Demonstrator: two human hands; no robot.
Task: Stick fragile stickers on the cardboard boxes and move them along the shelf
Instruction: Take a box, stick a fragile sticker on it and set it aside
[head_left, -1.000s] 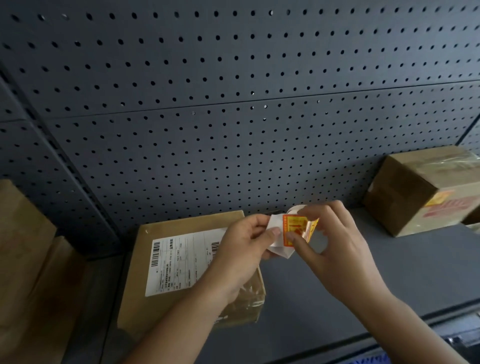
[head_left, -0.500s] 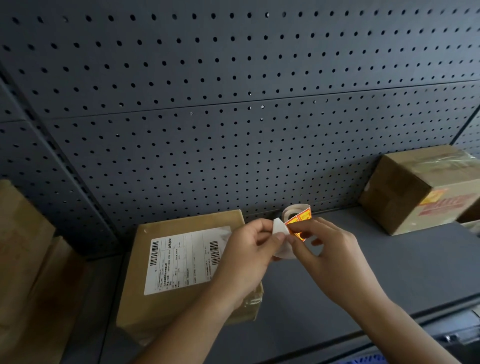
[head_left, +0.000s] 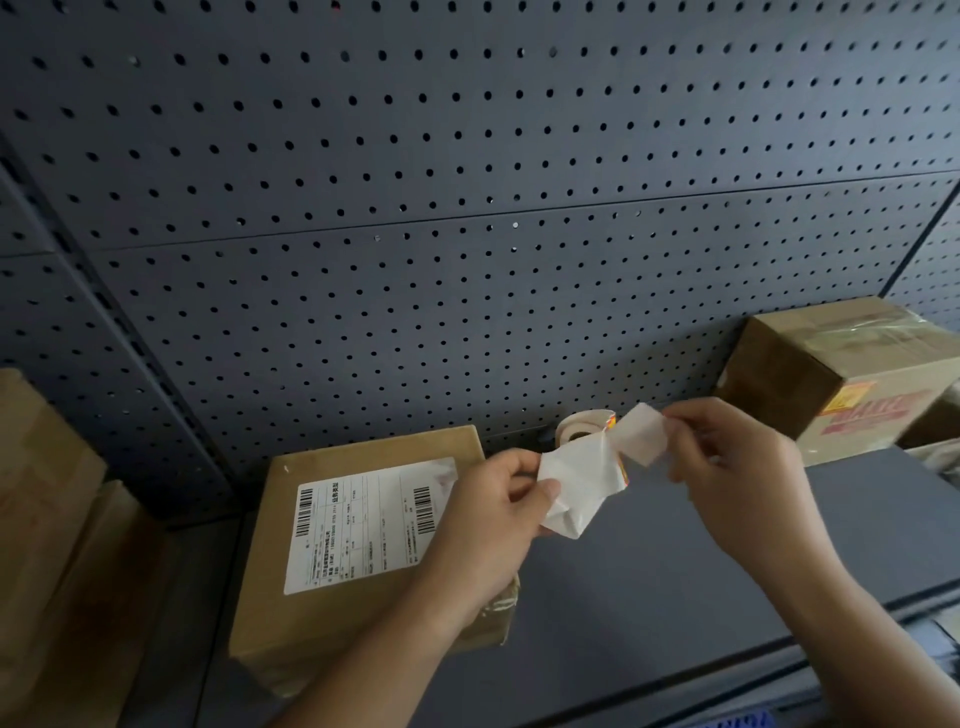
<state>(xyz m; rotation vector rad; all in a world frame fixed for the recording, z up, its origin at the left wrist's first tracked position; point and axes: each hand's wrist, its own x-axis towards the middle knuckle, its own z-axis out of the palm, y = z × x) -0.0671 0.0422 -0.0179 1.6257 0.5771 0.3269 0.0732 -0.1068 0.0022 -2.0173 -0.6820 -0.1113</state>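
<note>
Above a grey shelf (head_left: 727, 545), the left hand (head_left: 493, 514) has its fingers clamped on crumpled white backing paper (head_left: 569, 491). The right hand (head_left: 737, 467) pinches a fragile sticker (head_left: 644, 434) by one edge, its white back showing. It looks thin, limp and tacky, so it is best held by a corner. A labelled cardboard box (head_left: 363, 519) lies near left.
</note>
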